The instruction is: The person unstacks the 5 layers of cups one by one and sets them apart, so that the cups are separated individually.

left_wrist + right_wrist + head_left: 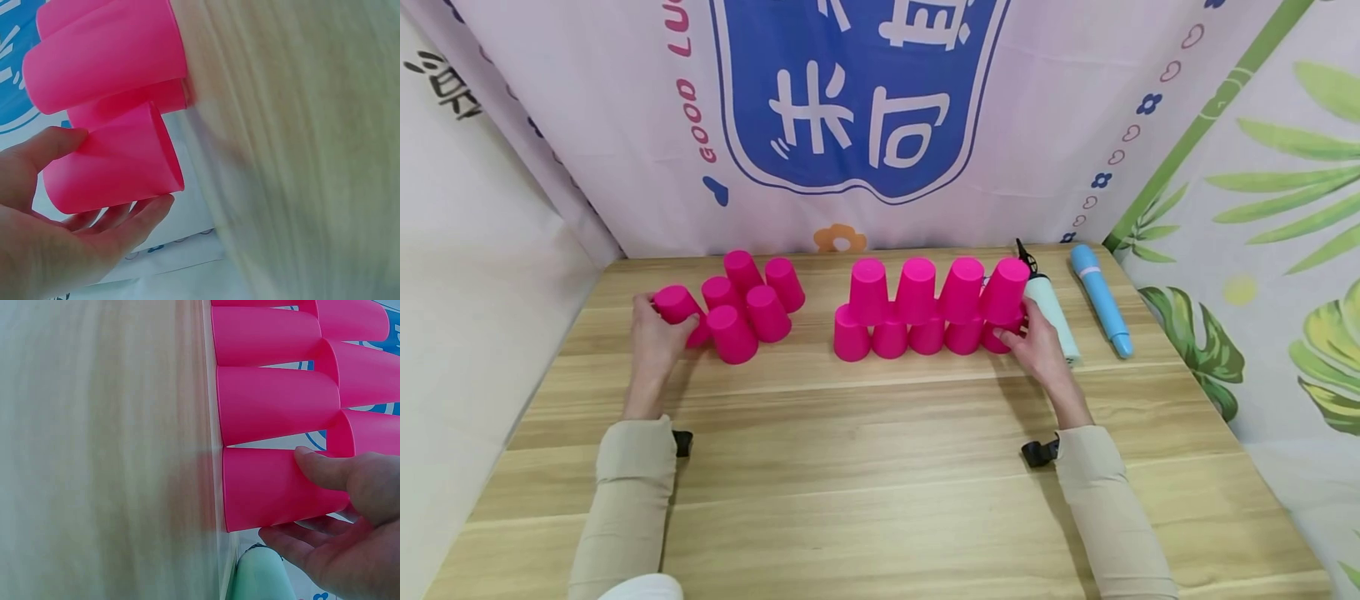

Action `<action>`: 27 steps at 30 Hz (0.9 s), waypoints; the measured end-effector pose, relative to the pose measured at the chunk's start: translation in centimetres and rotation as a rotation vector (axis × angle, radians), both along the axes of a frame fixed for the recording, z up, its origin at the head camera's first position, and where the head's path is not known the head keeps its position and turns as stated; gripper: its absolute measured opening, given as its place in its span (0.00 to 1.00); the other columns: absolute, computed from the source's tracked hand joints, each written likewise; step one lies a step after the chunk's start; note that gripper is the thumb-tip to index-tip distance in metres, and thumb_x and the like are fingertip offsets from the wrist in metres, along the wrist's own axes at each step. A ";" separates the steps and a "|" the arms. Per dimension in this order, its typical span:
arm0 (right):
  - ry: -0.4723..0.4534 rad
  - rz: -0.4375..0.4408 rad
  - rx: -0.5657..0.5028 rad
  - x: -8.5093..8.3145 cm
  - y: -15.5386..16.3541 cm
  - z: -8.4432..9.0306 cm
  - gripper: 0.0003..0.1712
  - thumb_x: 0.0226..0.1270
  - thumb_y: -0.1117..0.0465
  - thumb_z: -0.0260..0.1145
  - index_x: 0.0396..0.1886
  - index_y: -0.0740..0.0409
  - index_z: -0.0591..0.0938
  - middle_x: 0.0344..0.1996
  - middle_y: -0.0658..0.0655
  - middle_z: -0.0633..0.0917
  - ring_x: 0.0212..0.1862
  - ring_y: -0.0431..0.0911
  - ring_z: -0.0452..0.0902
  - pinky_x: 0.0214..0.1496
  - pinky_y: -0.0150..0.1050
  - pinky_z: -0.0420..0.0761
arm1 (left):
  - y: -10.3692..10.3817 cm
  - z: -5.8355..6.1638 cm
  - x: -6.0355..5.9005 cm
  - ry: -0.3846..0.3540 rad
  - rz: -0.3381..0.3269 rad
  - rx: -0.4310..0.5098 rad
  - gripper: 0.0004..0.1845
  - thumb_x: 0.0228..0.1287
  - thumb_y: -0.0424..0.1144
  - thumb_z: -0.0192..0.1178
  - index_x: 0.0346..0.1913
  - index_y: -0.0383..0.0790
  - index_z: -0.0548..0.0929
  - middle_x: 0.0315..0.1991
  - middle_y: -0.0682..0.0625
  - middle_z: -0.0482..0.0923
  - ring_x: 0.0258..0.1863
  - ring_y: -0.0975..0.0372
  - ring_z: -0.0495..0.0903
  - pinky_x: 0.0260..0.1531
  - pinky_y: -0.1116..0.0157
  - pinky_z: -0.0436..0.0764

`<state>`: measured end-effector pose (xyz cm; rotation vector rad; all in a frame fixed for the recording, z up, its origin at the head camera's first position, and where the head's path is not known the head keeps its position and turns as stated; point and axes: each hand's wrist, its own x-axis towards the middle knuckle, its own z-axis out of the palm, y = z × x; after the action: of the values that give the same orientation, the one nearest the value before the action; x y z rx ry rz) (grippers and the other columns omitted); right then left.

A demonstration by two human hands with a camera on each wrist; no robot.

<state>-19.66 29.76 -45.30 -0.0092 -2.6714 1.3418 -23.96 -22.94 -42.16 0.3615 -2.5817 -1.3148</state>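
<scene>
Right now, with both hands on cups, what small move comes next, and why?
Probably lift the left hand with the cup it grips, since that cup sits at the edge of the loose cluster. The right hand holds the stack's end bottom cup, steadying the two-tier row.

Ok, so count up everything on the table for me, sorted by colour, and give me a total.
pink cups: 15 (9 in the stacked right group, 6 in the left cluster)
pale green tube: 1
blue tube: 1
Total: 17
</scene>
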 end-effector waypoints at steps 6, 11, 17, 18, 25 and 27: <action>0.001 0.003 -0.004 -0.1 0.0 0.1 0.39 0.64 0.69 0.64 0.71 0.66 0.58 0.61 0.71 0.71 0.62 0.63 0.69 0.62 0.54 0.72 | -0.2 -0.8 -0.4 -0.011 -0.002 -0.011 0.36 0.59 0.30 0.60 0.66 0.25 0.54 0.62 0.28 0.65 0.59 0.41 0.68 0.61 0.49 0.68; -0.009 0.001 -0.008 -0.1 -0.1 0.2 0.38 0.64 0.69 0.64 0.71 0.66 0.58 0.61 0.70 0.71 0.62 0.63 0.69 0.62 0.53 0.72 | -0.2 -1.2 -0.5 -0.022 -0.008 -0.017 0.36 0.58 0.29 0.60 0.66 0.24 0.53 0.62 0.27 0.64 0.59 0.40 0.67 0.61 0.49 0.67; -0.005 0.004 -0.014 -0.1 -0.1 0.1 0.38 0.64 0.70 0.64 0.71 0.66 0.57 0.61 0.71 0.71 0.62 0.63 0.69 0.62 0.53 0.72 | -0.2 -1.3 -0.5 -0.034 -0.023 -0.008 0.37 0.58 0.28 0.60 0.66 0.24 0.52 0.62 0.26 0.62 0.60 0.39 0.66 0.61 0.48 0.68; -0.004 0.005 -0.014 -0.1 -0.1 0.1 0.39 0.64 0.70 0.64 0.71 0.66 0.57 0.61 0.71 0.71 0.62 0.63 0.69 0.62 0.54 0.72 | -0.2 -1.3 -0.5 -0.039 -0.023 -0.008 0.37 0.58 0.28 0.60 0.66 0.24 0.52 0.62 0.26 0.62 0.60 0.40 0.66 0.61 0.48 0.68; 0.009 0.007 -0.010 -0.2 0.0 0.0 0.39 0.64 0.70 0.64 0.71 0.66 0.57 0.60 0.71 0.71 0.61 0.64 0.69 0.62 0.54 0.72 | -0.3 -1.1 -0.4 -0.061 -0.035 -0.011 0.38 0.58 0.27 0.60 0.67 0.25 0.50 0.63 0.27 0.61 0.61 0.40 0.66 0.62 0.49 0.68; 0.010 0.004 -0.006 -0.2 0.0 -0.1 0.38 0.64 0.70 0.64 0.71 0.66 0.58 0.60 0.71 0.71 0.61 0.64 0.69 0.62 0.54 0.72 | -0.3 -1.1 -0.3 -0.059 -0.046 -0.015 0.38 0.58 0.26 0.60 0.67 0.25 0.50 0.63 0.26 0.61 0.61 0.39 0.66 0.61 0.49 0.68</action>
<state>-19.81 29.75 -45.38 0.0024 -2.6607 1.3478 -24.30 -23.23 -43.23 0.3447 -2.6627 -1.3181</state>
